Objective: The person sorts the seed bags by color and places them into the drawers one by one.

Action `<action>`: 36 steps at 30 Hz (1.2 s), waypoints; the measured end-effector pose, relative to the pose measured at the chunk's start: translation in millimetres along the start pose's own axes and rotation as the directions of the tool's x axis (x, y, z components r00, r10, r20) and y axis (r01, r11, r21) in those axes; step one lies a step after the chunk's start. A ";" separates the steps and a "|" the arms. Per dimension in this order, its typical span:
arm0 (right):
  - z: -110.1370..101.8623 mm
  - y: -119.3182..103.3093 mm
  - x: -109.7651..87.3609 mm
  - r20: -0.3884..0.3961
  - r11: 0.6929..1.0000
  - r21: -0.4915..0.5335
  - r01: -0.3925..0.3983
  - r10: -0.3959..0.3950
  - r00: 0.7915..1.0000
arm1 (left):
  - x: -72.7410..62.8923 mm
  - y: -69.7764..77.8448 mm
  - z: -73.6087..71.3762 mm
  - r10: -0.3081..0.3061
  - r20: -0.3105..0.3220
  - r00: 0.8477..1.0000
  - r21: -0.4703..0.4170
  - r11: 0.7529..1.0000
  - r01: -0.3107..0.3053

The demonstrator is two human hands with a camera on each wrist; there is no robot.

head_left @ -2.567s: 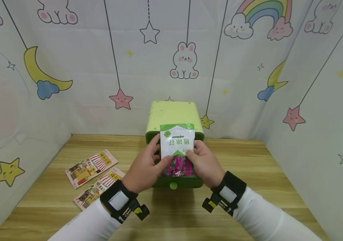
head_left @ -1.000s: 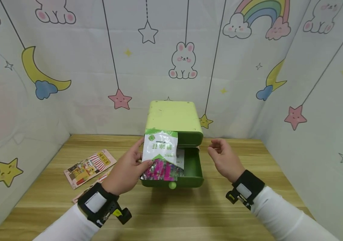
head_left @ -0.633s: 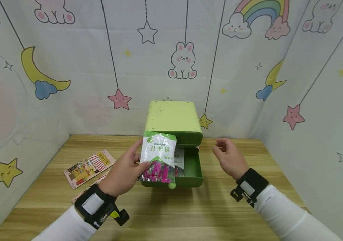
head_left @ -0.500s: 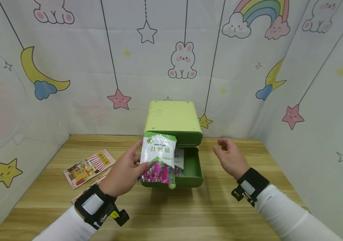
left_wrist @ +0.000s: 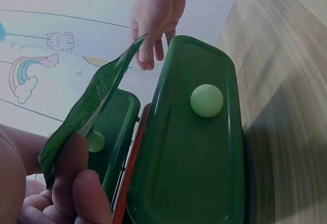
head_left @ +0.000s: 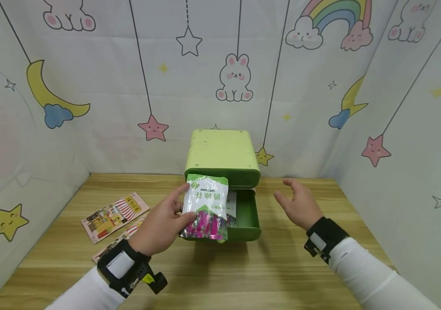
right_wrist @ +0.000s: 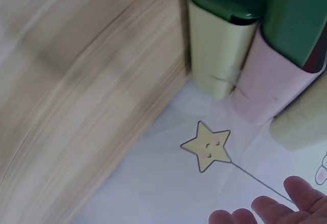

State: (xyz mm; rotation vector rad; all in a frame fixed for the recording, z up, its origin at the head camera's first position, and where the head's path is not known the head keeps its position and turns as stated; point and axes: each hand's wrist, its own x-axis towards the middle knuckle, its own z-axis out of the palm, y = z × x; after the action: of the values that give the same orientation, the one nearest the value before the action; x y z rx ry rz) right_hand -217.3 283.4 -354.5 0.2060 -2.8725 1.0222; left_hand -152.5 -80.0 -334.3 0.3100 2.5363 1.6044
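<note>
A white and green packet [head_left: 206, 202] with a magenta flower print is pinched along its left edge by my left hand [head_left: 162, 226], thumb on the front. It stands tilted before the small drawer cabinet [head_left: 222, 150] and overlaps the pulled-out green drawer [head_left: 248, 234]. Inside that drawer lies a second, similar packet [head_left: 231, 206], partly covered. The left wrist view shows the held packet [left_wrist: 97, 94] nearly edge-on, close to the drawer front [left_wrist: 186, 152]. Off to the drawer's right, my right hand [head_left: 299, 206] hovers with nothing in it, fingers loosely extended.
Two pink illustrated packets lie on the wooden table at left, the upper packet [head_left: 116, 216] in full view, the lower packet [head_left: 121, 239] partly behind my left arm. The cabinet's stacked yellow and pink shells [right_wrist: 276, 81] show in the right wrist view. A printed cloth wall [head_left: 127, 142] encloses the back and sides.
Both hands held the packet at first; the right let go and moved right. The left carried the packet leftward, uncovering the drawer, then lowered it slightly. The right fingers have straightened a little.
</note>
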 end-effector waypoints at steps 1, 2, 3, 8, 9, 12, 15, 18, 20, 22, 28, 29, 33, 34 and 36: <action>1.0 1.9 0.0 -0.007 1.000 -0.024 0.011 -0.011 1.000 | -1.0 -0.4 0.9 -0.002 0.000 1.000 0.007 1.000 0.002; 2.2 4.1 0.1 -0.014 0.999 -0.044 0.018 -0.019 1.000 | -1.8 -0.9 1.8 -0.004 -0.001 1.000 0.021 1.000 0.004; 3.3 6.2 0.2 -0.020 0.998 -0.064 0.022 -0.023 1.000 | -2.7 -1.3 2.9 -0.006 0.000 1.000 0.033 0.999 0.006; 7.5 13.8 -0.3 -0.019 0.995 -0.100 0.010 -0.012 1.000 | -4.7 -5.4 7.6 -0.031 0.020 0.999 0.043 0.999 0.030; 8.2 14.5 -0.6 -0.014 0.995 -0.102 0.005 -0.007 1.000 | -4.5 -6.6 8.5 -0.038 0.025 0.999 0.036 0.999 0.037; 10.2 16.2 -1.2 0.001 0.995 -0.100 -0.008 0.008 1.000 | -3.3 -10.1 10.8 -0.050 0.033 0.998 0.034 0.998 0.049; 12.2 15.6 -2.2 0.007 0.994 -0.105 -0.008 0.009 1.000 | -1.5 -12.0 12.3 -0.057 0.036 0.998 0.059 0.997 0.055; 14.6 14.2 -3.2 0.012 0.994 -0.105 -0.009 0.011 1.000 | 0.8 -12.3 13.4 -0.064 0.050 0.997 0.074 0.995 0.061; 16.2 12.5 -4.2 0.017 0.995 -0.102 -0.005 0.007 1.000 | 2.4 -11.9 13.5 -0.069 0.057 0.996 0.088 0.994 0.063; 17.6 10.7 -5.4 0.023 0.995 -0.097 -0.004 0.006 1.000 | 3.9 -11.1 13.3 -0.066 0.062 0.996 0.111 0.992 0.059; 20.7 7.8 -8.8 0.026 0.996 -0.094 0.006 -0.003 1.000 | 10.9 -7.1 9.6 -0.045 0.088 0.995 0.207 0.978 0.026; 21.2 7.6 -9.3 0.026 0.996 -0.094 0.006 -0.003 1.000 | 12.2 -5.8 8.7 -0.043 0.096 0.995 0.219 0.976 0.021; 23.3 6.6 -10.9 0.021 0.995 -0.099 0.011 -0.009 1.000 | 16.0 -0.9 6.6 -0.053 0.120 0.991 0.258 0.966 0.020; 23.3 6.2 -11.1 0.022 0.995 -0.099 0.011 -0.009 1.000 | 16.8 0.8 6.6 -0.057 0.125 0.990 0.271 0.962 0.021; 23.3 5.6 -11.3 0.023 0.995 -0.099 0.013 -0.010 1.000 | 18.6 2.9 7.3 -0.061 0.137 0.989 0.294 0.956 0.018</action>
State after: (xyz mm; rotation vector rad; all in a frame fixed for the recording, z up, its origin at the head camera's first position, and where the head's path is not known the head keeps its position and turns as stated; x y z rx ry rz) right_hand -207.8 274.0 -377.5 0.2279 -2.9292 0.8780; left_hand -168.8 -67.9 -334.7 0.3861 2.6429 1.1440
